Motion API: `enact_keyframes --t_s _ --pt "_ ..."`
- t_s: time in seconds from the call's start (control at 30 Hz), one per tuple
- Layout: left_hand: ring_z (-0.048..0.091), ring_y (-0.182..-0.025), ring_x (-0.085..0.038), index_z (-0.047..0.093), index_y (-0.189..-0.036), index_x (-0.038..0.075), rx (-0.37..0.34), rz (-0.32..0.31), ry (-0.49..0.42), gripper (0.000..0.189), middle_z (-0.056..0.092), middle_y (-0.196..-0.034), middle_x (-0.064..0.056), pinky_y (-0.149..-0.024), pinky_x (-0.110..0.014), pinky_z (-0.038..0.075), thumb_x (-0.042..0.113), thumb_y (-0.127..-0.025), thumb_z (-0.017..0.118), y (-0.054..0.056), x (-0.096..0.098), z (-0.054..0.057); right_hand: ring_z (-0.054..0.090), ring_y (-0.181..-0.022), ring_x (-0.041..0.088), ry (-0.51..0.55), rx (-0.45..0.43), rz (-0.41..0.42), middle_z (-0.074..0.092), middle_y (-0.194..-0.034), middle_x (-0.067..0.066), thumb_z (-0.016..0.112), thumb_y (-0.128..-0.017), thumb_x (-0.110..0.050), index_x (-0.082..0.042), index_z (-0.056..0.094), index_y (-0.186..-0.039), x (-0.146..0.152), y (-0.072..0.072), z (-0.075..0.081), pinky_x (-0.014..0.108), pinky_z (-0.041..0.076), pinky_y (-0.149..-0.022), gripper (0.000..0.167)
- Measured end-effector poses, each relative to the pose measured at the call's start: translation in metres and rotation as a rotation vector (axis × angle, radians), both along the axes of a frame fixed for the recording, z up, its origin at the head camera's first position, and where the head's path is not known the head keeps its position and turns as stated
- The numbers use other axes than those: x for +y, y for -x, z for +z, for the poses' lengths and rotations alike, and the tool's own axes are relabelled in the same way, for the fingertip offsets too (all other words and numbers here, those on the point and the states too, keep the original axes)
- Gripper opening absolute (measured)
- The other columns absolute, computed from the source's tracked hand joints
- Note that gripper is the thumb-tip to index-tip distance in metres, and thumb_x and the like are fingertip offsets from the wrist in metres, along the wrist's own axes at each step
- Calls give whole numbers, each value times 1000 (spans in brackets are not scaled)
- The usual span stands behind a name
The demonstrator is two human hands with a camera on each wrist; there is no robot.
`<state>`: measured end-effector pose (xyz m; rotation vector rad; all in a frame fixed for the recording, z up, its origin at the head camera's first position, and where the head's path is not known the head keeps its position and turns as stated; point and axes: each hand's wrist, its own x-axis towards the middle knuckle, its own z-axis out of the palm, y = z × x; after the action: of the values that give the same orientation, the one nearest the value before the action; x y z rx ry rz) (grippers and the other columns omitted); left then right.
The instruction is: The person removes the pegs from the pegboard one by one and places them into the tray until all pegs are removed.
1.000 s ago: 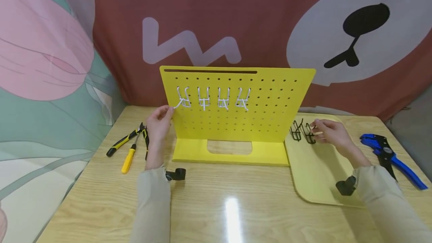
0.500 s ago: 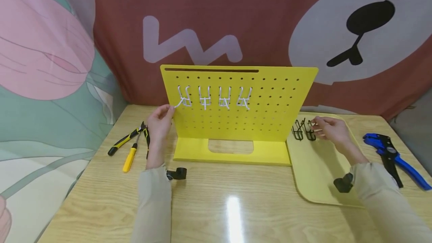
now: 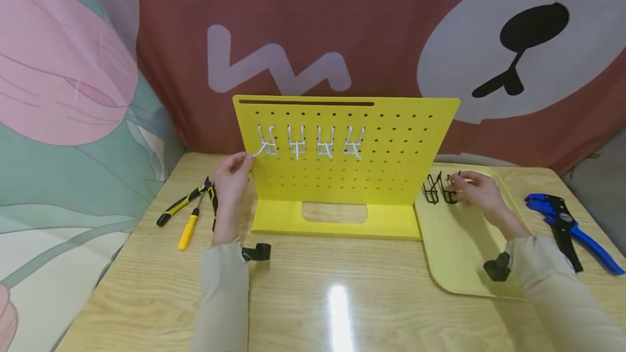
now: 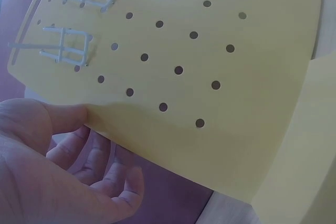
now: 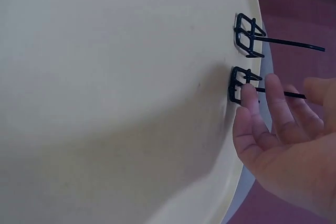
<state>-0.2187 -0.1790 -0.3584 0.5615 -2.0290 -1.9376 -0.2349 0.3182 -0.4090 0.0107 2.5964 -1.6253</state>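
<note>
A yellow pegboard stands upright on its base, with several white wire hooks hung in a row across its upper left. My left hand grips the board's left edge; in the left wrist view the thumb lies on the front face and the other fingers behind it. On the yellow tray stand two black wire hooks. My right hand is at the nearer-right black hook, its spread fingers around the prong and one fingertip touching the frame. Part of that hook is hidden by the fingers.
Pliers with yellow-black handles and a yellow-handled screwdriver lie left of the board. A blue and black wire stripper lies right of the tray. A patterned cloth hangs behind the wooden table.
My right hand has come slightly closer around the right black hook, its fingers drawing in. The left hand stays on the board's edge.
</note>
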Motion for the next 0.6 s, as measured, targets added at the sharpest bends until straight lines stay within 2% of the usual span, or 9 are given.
enact_keyframes --t_s 0.07,0.17,0.23,0.3,0.43,0.6 --pt "53 -89 -9 65 -117 5 -5 2 14 31 58 -99 2 -79 -28 45 24 -93 65 0 0 -1 67 -69 8 13 -12 13 67 -79 -18 50 -100 -32 7 42 -130 1 -1 -1 28 54 -60 51" --pt "53 -88 -9 65 -116 5 -7 4 25 31 58 -98 1 -80 -30 46 25 -93 65 0 0 -2 68 -68 10 73 19 0 68 -78 -15 53 -99 -28 -10 50 -121 3 -4 -1 28 55 -60 29" --pt "52 -88 -10 65 -116 5 -10 5 29 30 57 -97 1 -82 -33 46 25 -93 65 -1 0 -2 68 -66 10 101 77 -14 69 -76 -13 55 -99 -24 -22 51 -114 2 -6 1 26 55 -59 16" --pt "52 -88 -10 65 -116 5 -5 2 25 30 57 -98 1 -84 -36 46 25 -93 65 -1 0 -2 68 -63 8 118 152 -34 68 -74 -12 55 -98 -20 -29 52 -109 1 -8 4 23 54 -57 14" --pt "52 -88 -10 65 -116 6 0 0 19 30 57 -98 1 -85 -37 45 26 -93 65 -1 0 -1 66 -61 4 162 268 -88 68 -72 -12 56 -97 -17 -26 56 -107 -5 -12 17 17 51 -54 14" --pt "52 -87 -10 65 -114 6 4 4 19 30 57 -97 1 -80 -33 46 26 -93 65 -1 1 -1 67 -61 8 405 308 -155 69 -71 -5 61 -94 -13 -13 61 -105 -16 -29 29 18 52 -55 11"
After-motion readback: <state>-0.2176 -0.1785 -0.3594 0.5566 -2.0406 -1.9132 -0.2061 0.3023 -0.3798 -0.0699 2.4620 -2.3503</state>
